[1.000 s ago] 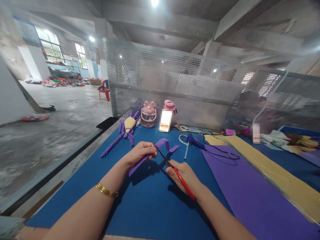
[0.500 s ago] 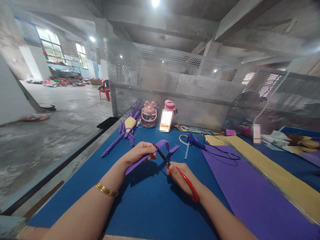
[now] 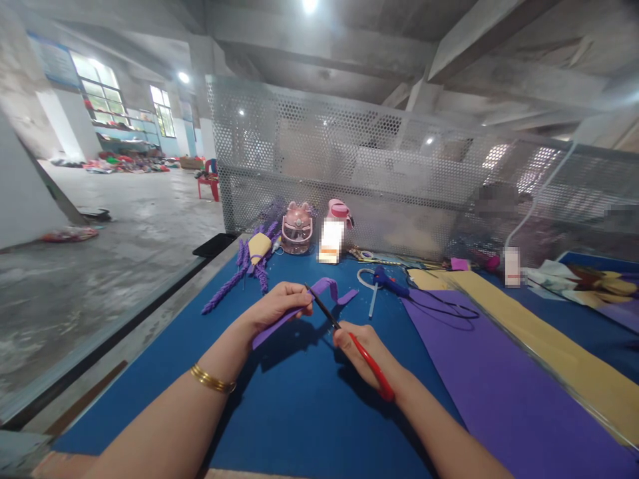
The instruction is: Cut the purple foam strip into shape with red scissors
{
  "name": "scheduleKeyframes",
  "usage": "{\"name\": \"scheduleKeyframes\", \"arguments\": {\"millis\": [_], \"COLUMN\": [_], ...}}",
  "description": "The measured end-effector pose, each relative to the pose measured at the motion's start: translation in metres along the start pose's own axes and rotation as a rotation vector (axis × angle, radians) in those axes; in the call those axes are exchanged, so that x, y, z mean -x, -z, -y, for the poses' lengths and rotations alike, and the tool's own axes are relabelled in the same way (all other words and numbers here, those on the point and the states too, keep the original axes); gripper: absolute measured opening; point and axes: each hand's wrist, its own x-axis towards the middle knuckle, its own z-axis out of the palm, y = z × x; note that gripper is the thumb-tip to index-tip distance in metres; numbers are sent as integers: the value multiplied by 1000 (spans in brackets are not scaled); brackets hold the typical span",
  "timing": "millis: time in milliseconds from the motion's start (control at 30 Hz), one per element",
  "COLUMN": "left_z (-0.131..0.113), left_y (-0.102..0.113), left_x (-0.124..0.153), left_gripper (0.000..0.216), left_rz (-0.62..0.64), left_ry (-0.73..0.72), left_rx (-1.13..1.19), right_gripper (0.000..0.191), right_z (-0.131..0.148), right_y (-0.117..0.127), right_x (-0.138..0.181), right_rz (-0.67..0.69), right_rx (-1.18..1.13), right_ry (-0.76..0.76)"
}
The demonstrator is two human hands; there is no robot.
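My left hand (image 3: 277, 305) pinches a long purple foam strip (image 3: 269, 326), which curls upward past the fingers toward the far side. My right hand (image 3: 363, 352) grips red-handled scissors (image 3: 372, 366). Their dark blades (image 3: 323, 307) point up and left and meet the strip right beside my left fingers. Both hands hover just above the blue table (image 3: 279, 412). A gold bangle (image 3: 212, 380) circles my left wrist.
A big purple sheet (image 3: 489, 379) and a yellow sheet (image 3: 549, 346) lie to the right. A blue glue gun (image 3: 392, 284) with a cord rests ahead. Purple foam stems (image 3: 234, 283), a pink cup (image 3: 296, 229) and a bottle (image 3: 333, 233) stand before the perforated metal screen (image 3: 379, 173).
The scissor handles opened and then closed a little while the blades stayed on the strip. The strip's free end dipped slightly. Both hands kept nearly the same place.
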Motion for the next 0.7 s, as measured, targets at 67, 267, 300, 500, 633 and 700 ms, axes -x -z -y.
{"name": "scheduleKeyframes", "arguments": {"millis": [67, 267, 300, 500, 633, 700], "left_z": [0, -2, -2, -2, -2, -2], "left_y": [0, 0, 0, -1, 0, 1], "left_x": [0, 1, 1, 1, 0, 0], "left_gripper": [25, 25, 25, 23, 26, 27], "left_rz": [0, -12, -15, -23, -32, -34], "left_ry": [-6, -23, -23, -29, -39, -45], "left_rx": [-16, -62, -68, -63, -98, -105], "right_gripper": [53, 55, 55, 53, 61, 67], "right_z": [-1, 0, 1, 1, 4, 6], "right_y": [-1, -2, -2, -2, 1, 1], "right_x": [0, -1, -1, 0, 0, 0], "right_rz": [-6, -16, -18, 7, 21, 31], "right_rx": [4, 52, 53, 36, -57, -127], "right_ry": [1, -16, -18, -36, 12, 15]}}
